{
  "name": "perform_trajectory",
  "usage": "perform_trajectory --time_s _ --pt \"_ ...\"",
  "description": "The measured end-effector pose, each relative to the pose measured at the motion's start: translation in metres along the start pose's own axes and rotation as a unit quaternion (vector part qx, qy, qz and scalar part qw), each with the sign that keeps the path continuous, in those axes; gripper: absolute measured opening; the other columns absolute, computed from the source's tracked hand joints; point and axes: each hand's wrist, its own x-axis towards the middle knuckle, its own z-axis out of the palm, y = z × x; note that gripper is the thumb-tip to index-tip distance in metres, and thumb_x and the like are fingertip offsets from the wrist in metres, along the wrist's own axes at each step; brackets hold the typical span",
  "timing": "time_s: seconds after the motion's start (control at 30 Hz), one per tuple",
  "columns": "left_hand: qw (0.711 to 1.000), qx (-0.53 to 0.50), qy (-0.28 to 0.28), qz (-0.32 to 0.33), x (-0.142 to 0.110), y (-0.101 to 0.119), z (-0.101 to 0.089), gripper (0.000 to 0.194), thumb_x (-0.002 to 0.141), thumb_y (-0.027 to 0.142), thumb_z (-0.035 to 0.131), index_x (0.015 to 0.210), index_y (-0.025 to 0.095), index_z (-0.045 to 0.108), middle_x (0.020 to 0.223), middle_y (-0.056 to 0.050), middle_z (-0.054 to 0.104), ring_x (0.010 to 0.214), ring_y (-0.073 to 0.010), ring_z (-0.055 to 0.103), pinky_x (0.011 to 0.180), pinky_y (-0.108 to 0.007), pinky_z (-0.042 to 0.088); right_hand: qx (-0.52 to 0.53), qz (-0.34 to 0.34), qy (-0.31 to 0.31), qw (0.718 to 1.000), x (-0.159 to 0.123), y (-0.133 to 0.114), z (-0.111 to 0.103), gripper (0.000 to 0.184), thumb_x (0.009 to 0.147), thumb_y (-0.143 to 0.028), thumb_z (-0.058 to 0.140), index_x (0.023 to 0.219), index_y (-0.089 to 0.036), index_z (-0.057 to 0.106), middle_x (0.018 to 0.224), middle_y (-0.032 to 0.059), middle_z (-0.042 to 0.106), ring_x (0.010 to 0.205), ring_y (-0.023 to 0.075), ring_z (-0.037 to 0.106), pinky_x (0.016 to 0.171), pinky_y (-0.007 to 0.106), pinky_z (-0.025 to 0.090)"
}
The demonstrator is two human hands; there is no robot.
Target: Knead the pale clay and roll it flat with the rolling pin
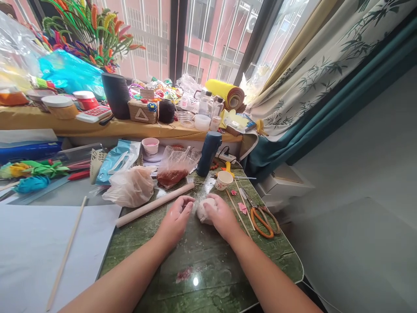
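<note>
A pale greyish lump of clay or dough [202,213] sits on the green marbled tabletop [202,256]. My right hand [223,217] is curled over its right side, the fingers wrapped round the top. Just left of the lump, my left hand [176,218] is held with fingers bent and the thumb apart from them; nothing shows in it. Behind my left hand a pale rolling pin [156,204] lies slantwise. A little flour-like powder and crumbs are scattered around the lump.
To the right lie orange-handled scissors [263,224], thin wooden sticks [237,211] and pink scraps [242,208], near a paper cup [223,180]. Behind stand a dark blue bottle [209,154], a bag of brown material [172,174] and a crumpled plastic bag [132,187]. White paper [35,252] covers the left.
</note>
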Motion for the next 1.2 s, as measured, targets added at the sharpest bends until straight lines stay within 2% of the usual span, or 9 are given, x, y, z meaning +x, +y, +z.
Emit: perform_trajectory --time_s 0.1,0.3,0.47,0.6,0.8,0.9,1.03,1.13,1.2 --pt "1.0 0.004 0.008 -0.005 0.0 0.001 -0.001 0.032 0.098 0.045 0.044 0.111 0.022 0.063 0.117 -0.008 0.068 0.115 -0.0278 0.06 0.104 -0.042 0.043 0.042 0.006 -0.06 0.997 -0.005 0.001 0.001 0.045 0.088 -0.046 0.068 0.125 -0.022 0.061 0.123 0.0103 0.07 0.111 0.0295 0.066 0.102 0.046 0.051" --pt "1.0 0.003 0.009 -0.006 0.0 -0.002 0.0 0.034 0.099 0.047 0.044 0.112 0.022 0.064 0.116 -0.007 0.068 0.112 -0.0279 0.06 0.102 -0.042 0.044 0.098 -0.051 -0.082 0.99 -0.033 0.002 0.001 0.048 0.079 -0.037 0.078 0.122 -0.026 0.06 0.129 0.0067 0.068 0.115 0.026 0.066 0.101 0.04 0.052" --pt "1.0 0.003 0.012 -0.009 0.0 -0.004 -0.001 0.035 0.099 0.048 0.045 0.112 0.023 0.064 0.113 -0.006 0.07 0.108 -0.0275 0.062 0.099 -0.041 0.046 0.098 -0.018 -0.031 0.995 -0.019 -0.026 -0.012 0.029 0.089 -0.045 0.066 0.106 -0.022 0.071 0.106 0.0083 0.075 0.097 0.0267 0.07 0.088 0.039 0.057" --pt "1.0 -0.005 0.011 -0.011 0.0 -0.004 -0.001 0.036 0.099 0.05 0.045 0.112 0.023 0.065 0.115 -0.007 0.07 0.108 -0.0277 0.062 0.097 -0.041 0.047 0.126 -0.058 0.055 0.989 -0.009 -0.05 -0.028 0.027 0.093 -0.045 0.063 0.109 -0.024 0.069 0.113 0.0076 0.074 0.103 0.0262 0.069 0.09 0.038 0.056" --pt "1.0 -0.007 0.027 0.001 0.0 -0.003 0.001 0.032 0.098 0.046 0.046 0.108 0.023 0.066 0.113 -0.007 0.071 0.111 -0.0272 0.062 0.102 -0.041 0.046 -0.053 -0.162 -0.072 0.983 -0.019 -0.029 0.002 0.023 0.088 -0.034 0.068 0.109 -0.025 0.067 0.104 0.008 0.072 0.097 0.0278 0.067 0.091 0.044 0.054" --pt "1.0 -0.009 0.022 0.003 0.0 -0.003 0.001 0.032 0.098 0.046 0.046 0.109 0.023 0.066 0.114 -0.007 0.071 0.112 -0.0274 0.062 0.103 -0.041 0.046 -0.086 -0.181 -0.087 0.976 -0.023 -0.017 0.012 0.029 0.091 -0.033 0.066 0.119 -0.025 0.064 0.113 0.0094 0.071 0.104 0.0293 0.065 0.095 0.047 0.052" --pt "1.0 -0.005 0.011 0.003 0.0 -0.004 0.0 0.032 0.098 0.046 0.046 0.11 0.023 0.065 0.115 -0.007 0.07 0.113 -0.0275 0.061 0.103 -0.041 0.045 -0.076 -0.196 -0.103 0.972 -0.029 -0.008 0.007 0.051 0.091 -0.033 0.066 0.14 -0.028 0.054 0.133 0.0097 0.065 0.123 0.0315 0.059 0.108 0.051 0.047" --pt "1.0 -0.002 0.004 -0.005 0.001 -0.004 0.0 0.033 0.099 0.048 0.045 0.111 0.024 0.064 0.117 -0.007 0.069 0.113 -0.0278 0.061 0.103 -0.042 0.044 -0.022 -0.144 -0.078 0.986 -0.037 0.003 0.001 0.075 0.09 -0.039 0.069 0.155 -0.03 0.034 0.155 0.0112 0.048 0.142 0.0323 0.046 0.117 0.053 0.039" --pt "1.0 0.001 0.003 -0.009 0.001 -0.004 -0.001 0.033 0.098 0.049 0.045 0.11 0.024 0.064 0.117 -0.007 0.07 0.113 -0.0283 0.061 0.103 -0.043 0.045 0.005 -0.081 -0.051 0.995 -0.041 0.01 -0.001 0.085 0.086 -0.042 0.074 0.157 -0.028 0.029 0.158 0.0133 0.044 0.144 0.0333 0.044 0.117 0.054 0.039"
